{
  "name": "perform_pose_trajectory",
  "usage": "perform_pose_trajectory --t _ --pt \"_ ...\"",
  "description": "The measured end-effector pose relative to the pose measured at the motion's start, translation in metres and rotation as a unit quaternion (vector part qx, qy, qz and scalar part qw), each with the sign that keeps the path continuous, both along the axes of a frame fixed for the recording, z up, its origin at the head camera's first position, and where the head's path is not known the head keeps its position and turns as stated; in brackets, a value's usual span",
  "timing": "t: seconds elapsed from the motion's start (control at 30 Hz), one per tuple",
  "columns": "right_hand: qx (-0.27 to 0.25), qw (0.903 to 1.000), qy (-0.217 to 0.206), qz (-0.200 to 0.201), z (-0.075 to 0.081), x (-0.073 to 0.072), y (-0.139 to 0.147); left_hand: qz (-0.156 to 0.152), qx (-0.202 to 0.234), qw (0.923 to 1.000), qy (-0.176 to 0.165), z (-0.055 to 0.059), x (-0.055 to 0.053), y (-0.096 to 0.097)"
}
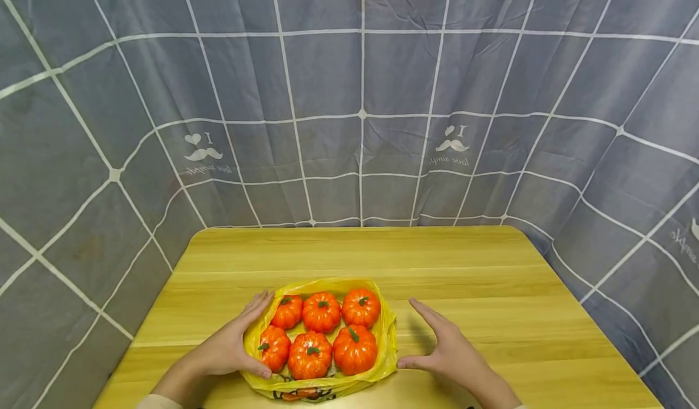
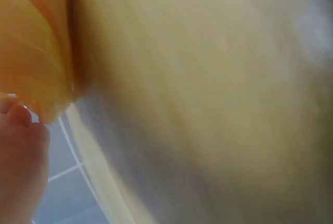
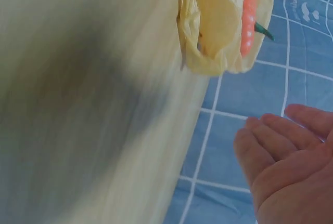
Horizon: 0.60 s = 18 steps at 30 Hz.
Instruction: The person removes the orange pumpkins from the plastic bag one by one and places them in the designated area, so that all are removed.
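Observation:
A yellow plastic bag [image 1: 386,342] stands on the table with its mouth spread wide. Inside lie several small orange pumpkins [image 1: 355,351] with green stems, in two rows. My left hand [image 1: 233,343] rests against the bag's left side, its fingers extended along the rim and its thumb over the near left edge. To the right of the bag, my right hand [image 1: 452,347] is held with fingers and thumb spread, holding nothing. Its thumb tip comes close to the bag's right edge. In the right wrist view, the fingers [image 3: 276,141] are apart from the bag [image 3: 208,63].
The light wooden table [image 1: 464,269] has rounded far corners. A grey curtain [image 1: 327,81] with white grid lines surrounds it at the back and both sides. Dark print [image 1: 303,393] shows on the near side of the bag.

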State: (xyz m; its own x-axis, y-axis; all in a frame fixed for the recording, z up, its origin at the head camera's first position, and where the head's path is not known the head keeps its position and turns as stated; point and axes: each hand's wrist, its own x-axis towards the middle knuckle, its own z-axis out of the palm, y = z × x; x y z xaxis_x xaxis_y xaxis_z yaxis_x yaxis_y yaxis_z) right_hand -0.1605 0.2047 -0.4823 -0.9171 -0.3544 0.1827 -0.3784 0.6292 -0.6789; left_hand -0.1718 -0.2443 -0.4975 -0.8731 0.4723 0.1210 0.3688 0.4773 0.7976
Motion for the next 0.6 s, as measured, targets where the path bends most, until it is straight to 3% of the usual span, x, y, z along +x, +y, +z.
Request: perform_pose_trajectory --t 0.33,0.6 --pt "-0.041 0.9974 -0.048 0.035 -0.011 0.002 -0.023 -0.005 0.008 0.9999 -0.007 -0.004 -0.001 -0.001" --pt "-0.048 0.9961 -0.043 0.060 -0.013 0.004 -0.046 -0.007 0.020 0.9996 -0.019 -0.001 -0.001 0.001"
